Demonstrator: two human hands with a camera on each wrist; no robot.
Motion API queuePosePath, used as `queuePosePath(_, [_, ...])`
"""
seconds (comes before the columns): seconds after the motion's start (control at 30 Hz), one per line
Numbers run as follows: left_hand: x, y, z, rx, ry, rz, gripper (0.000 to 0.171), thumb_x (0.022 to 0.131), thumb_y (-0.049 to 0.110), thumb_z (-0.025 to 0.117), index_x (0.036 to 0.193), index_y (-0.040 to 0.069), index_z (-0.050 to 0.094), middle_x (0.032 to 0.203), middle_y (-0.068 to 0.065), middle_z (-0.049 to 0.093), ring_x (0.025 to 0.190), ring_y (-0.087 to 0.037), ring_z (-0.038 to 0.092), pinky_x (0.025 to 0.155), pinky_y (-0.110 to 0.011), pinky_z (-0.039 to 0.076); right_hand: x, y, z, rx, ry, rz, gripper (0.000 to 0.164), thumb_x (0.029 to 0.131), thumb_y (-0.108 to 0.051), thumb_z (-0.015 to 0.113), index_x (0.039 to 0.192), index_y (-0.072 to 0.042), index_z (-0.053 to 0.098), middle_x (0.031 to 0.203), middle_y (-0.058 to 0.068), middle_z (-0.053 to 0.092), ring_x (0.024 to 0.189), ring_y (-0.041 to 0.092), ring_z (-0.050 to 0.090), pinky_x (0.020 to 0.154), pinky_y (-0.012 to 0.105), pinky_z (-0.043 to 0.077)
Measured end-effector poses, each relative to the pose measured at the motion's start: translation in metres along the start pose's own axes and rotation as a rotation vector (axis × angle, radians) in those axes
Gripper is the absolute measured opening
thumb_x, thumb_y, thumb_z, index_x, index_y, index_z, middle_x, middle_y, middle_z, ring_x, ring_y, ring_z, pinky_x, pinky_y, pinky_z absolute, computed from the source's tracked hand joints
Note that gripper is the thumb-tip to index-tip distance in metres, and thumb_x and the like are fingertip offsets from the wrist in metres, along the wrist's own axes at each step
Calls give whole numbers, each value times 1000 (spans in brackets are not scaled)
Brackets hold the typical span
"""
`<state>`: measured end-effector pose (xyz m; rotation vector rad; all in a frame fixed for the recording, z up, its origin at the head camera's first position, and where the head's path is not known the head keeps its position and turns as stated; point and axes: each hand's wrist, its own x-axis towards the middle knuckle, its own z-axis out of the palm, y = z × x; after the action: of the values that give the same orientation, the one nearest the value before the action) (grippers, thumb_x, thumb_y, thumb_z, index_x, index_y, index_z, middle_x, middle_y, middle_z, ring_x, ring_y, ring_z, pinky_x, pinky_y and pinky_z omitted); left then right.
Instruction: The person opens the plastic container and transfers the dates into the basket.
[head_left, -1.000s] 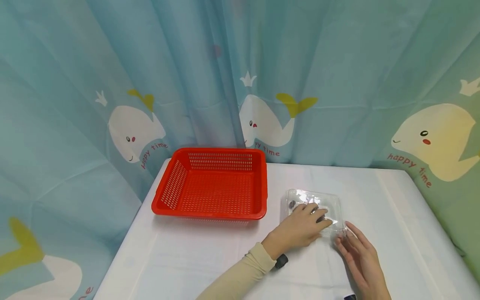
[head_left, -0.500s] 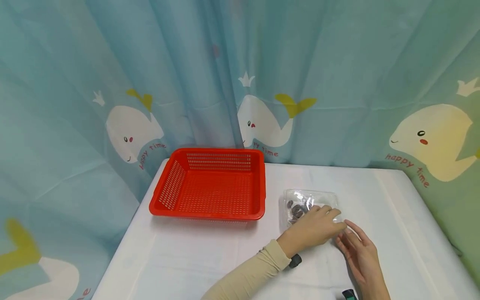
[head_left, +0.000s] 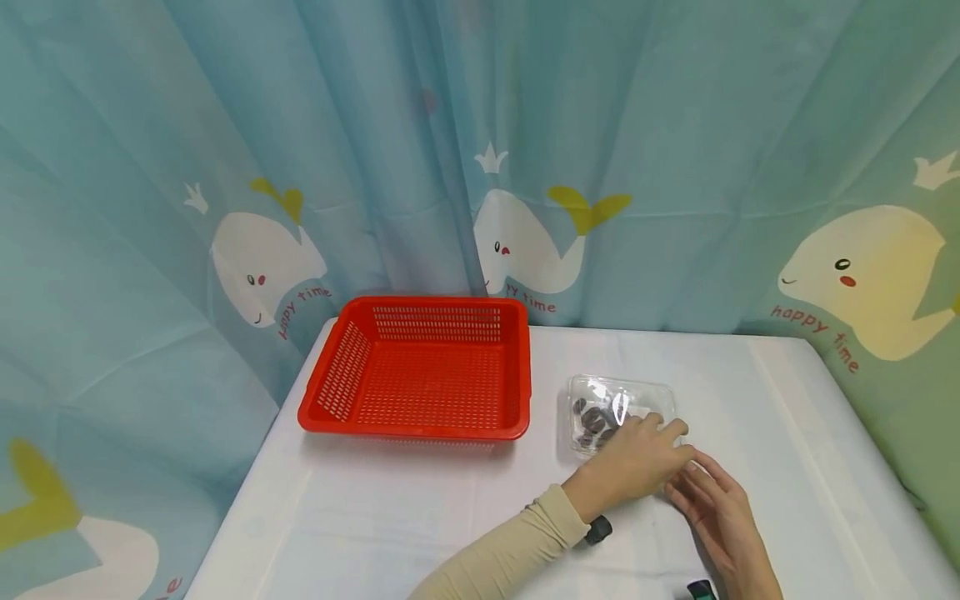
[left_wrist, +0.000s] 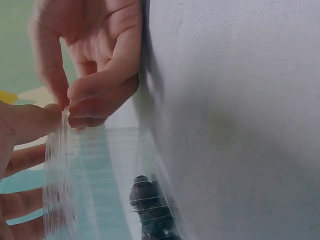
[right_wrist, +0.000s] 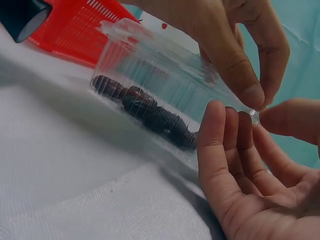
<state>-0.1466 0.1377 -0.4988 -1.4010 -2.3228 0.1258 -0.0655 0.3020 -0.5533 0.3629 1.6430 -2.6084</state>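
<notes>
A clear plastic box (head_left: 637, 391) with a lid stands on the white table, with several dark, wrinkled, date-like fruits (head_left: 593, 420) inside. My left hand (head_left: 636, 460) reaches over its near right corner, the thumb and a finger pinching the rim there. Other fingers of that hand lie over the lid in the left wrist view. My right hand (head_left: 722, 521) meets it at the same corner. In the right wrist view, the right thumb and fingers pinch the corner edge right beside the left thumb. Whether the lid is lifted there, I cannot tell.
A red perforated basket (head_left: 517, 367) sits on the table (head_left: 360, 508), left of the box. Behind the table hangs a blue-green curtain (head_left: 420, 167) printed with whales. Dark bands (head_left: 597, 530) are worn at the wrists.
My left hand has slid right across the lid to the near right corner, uncovering the dark fruits. My right hand has stayed at that corner with barely any shift.
</notes>
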Motion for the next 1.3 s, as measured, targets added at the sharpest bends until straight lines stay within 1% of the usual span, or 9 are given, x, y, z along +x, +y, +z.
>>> queuePosePath(0.13, [0,0,-1,21,10,-4,39,89,56,75,124,39,70,132,11,63,106,-8,65,80,-20,56,1,1,0,-3,-42,10,31,112,-12,45,117,-27,72,115,-11,71,107,5,71,92,23,60])
queuePosePath(0.23, [0,1,-1,21,32,-2,39,86,56,77,121,39,72,127,12,65,101,-7,65,78,-19,56,1,2,-1,-23,-49,37,30,113,-19,45,117,-30,72,117,-14,71,110,2,70,95,22,59])
queuePosePath(0.4, [1,4,0,35,87,-4,24,91,49,74,113,39,75,113,16,67,89,-5,64,69,-19,53,1,3,-3,-52,-74,56,30,114,-27,41,120,-33,70,122,-17,70,114,2,70,97,23,58])
queuePosePath(0.47, [1,5,0,34,98,-6,17,94,43,72,110,39,76,107,16,66,84,-4,63,66,-18,51,1,3,-4,-46,-86,59,31,114,-27,39,121,-33,69,123,-17,69,114,4,70,98,24,59])
queuePosePath(0.57, [2,6,1,35,105,-9,15,96,41,69,108,38,77,101,16,64,80,-3,61,64,-18,50,2,3,-3,-51,-89,63,31,115,-28,39,121,-33,69,123,-17,69,114,4,70,98,24,58])
queuePosePath(0.83, [1,8,4,54,136,-9,14,94,43,70,105,37,77,95,16,62,77,-3,59,62,-18,48,2,3,-1,-115,-27,69,27,114,-30,43,115,-35,70,121,-19,67,112,1,68,97,21,58])
queuePosePath(1.07, [0,8,5,80,176,-9,32,85,61,65,103,36,72,95,14,61,76,-5,58,62,-18,48,1,1,0,-115,11,110,23,112,-34,47,114,-36,69,122,-22,63,113,-2,66,100,19,56])
queuePosePath(1.17, [0,8,7,101,184,-14,34,85,64,62,103,36,71,96,14,61,77,-4,58,62,-18,47,1,2,1,-114,3,95,23,112,-34,46,114,-35,69,123,-19,61,113,-2,65,100,18,55])
queuePosePath(1.3, [0,9,8,113,191,-21,28,90,59,61,103,36,70,96,14,61,78,-5,58,62,-19,45,2,4,1,-125,6,72,24,113,-32,45,114,-33,69,122,-17,61,113,-1,65,100,18,55])
